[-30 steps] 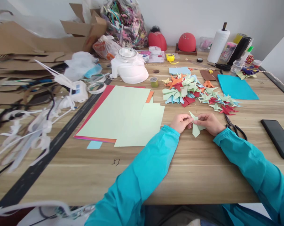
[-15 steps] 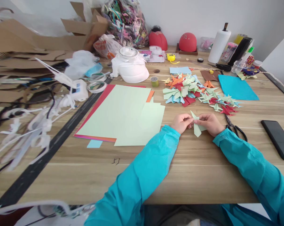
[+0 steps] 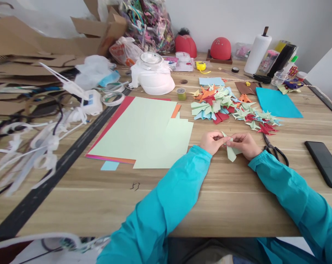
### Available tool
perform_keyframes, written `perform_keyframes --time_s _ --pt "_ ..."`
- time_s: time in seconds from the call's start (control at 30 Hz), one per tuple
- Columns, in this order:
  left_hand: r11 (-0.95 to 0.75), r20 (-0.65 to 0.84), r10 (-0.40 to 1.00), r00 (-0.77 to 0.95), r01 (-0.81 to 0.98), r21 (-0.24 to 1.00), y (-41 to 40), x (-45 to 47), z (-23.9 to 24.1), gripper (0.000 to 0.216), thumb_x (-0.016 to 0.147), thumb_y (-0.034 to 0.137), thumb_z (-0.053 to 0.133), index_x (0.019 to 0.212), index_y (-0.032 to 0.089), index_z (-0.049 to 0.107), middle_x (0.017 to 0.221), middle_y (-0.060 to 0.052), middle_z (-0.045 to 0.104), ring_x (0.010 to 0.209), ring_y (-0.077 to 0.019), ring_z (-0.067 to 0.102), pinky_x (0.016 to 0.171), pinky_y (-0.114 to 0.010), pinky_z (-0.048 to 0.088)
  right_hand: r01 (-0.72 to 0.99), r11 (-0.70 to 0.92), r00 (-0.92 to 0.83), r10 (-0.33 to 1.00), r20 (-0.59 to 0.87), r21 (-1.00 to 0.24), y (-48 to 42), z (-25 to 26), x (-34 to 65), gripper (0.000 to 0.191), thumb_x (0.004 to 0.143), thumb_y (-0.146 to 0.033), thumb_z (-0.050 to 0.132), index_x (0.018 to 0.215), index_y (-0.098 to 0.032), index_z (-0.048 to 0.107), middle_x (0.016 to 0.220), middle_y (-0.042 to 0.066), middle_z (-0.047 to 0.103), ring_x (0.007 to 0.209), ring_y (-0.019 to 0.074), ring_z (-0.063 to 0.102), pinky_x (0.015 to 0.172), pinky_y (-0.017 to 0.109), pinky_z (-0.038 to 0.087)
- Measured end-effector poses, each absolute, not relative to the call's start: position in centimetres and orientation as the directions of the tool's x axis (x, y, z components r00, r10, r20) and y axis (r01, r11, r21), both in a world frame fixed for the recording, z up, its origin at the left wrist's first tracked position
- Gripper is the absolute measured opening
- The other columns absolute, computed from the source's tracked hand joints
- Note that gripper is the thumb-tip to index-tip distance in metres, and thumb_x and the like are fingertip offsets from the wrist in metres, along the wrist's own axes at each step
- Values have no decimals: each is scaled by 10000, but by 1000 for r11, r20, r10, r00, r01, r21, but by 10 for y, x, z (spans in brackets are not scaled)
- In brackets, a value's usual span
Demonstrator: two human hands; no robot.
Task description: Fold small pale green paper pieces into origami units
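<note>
A pale green origami piece (image 3: 231,154), folded to narrow points, is pinched between both hands just above the table. My left hand (image 3: 212,142) grips it from the left, thumb and fingers pressed together near its middle. From the other side my right hand (image 3: 245,145) closes its fingertips on the same paper. Part of the folds is hidden behind the fingers. Beyond the hands lies a heap of folded paper cranes (image 3: 218,102) in green, red, orange and blue. Black-handled scissors (image 3: 276,152) rest beside my right wrist.
Pale green paper sheets (image 3: 138,128) lie left of my hands over red and orange ones. A phone (image 3: 324,163) is at the right, a turquoise paper square (image 3: 277,102) behind it. A thread spool (image 3: 181,94) stands mid-table. Tangled white cables (image 3: 45,154) cover the left side.
My left thumb and fingers have shifted slightly right across the paper's middle, covering more of it. Both hands keep hold of it; the view has tilted a little.
</note>
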State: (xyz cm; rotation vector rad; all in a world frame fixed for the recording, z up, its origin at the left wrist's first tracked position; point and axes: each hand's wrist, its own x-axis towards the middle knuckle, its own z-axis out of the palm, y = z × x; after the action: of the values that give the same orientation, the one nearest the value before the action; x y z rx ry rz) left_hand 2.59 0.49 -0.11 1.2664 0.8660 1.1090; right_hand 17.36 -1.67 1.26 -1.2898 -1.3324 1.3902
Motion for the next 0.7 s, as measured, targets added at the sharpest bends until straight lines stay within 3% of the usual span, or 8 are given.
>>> perform_keyframes --time_s 0.3,0.57,0.7 --pt "3 49 946 321 -162 987 3 24 4 372 505 415 738 476 124 509 525 18 544 422 -62 477 429 -216 411 160 -112 -216 966 -145 -981 -14 8 179 317 497 -418 765 637 -155 658 584 17 646 512 126 545 467 236 380" --pt "-21 117 912 393 -241 970 7 22 -2 302 573 395 710 550 116 594 610 17 531 492 -74 542 483 -216 454 33 -161 -259 952 -164 -986 -15 11 179 248 538 -371 758 649 -165 674 616 24 668 529 136 573 506 255 424" --pt "37 76 920 386 -277 960 7 23 -2 294 554 379 723 584 112 603 631 18 548 508 -79 556 527 -234 486 17 -175 -238 955 -174 -984 -15 11 179 241 542 -352 758 670 -159 690 578 20 651 494 119 544 472 237 398"
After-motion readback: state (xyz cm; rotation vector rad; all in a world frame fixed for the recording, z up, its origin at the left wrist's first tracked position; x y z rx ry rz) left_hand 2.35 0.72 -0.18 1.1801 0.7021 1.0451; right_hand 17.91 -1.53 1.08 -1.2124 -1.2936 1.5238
